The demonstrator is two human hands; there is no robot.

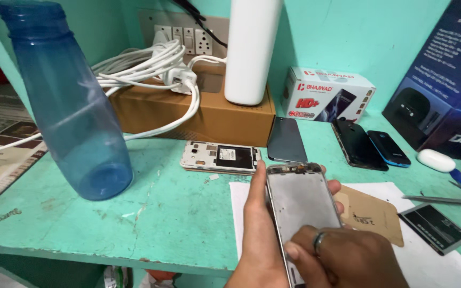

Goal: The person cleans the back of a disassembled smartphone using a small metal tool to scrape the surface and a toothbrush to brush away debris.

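Mid-repair, with the opened phone frame [301, 205] gripped upright in the left hand [260, 234] above the tabletop [161, 213], right hand [348, 256] pressing fingertips on its lower edge; next probably needing careful prying, opened phone body [221, 157] lying just beyond.

The phone frame [302, 205] looks like dull grey metal with a matt face. Left of it, the bottle [65, 101] is smooth, see-through blue plastic. Behind the frame, the box [209, 114] is plain brown cardboard, and the white cables [145, 69] on it look like shiny plastic. Under the frame, the table [166, 208] is green painted wood, scratched and chipped.
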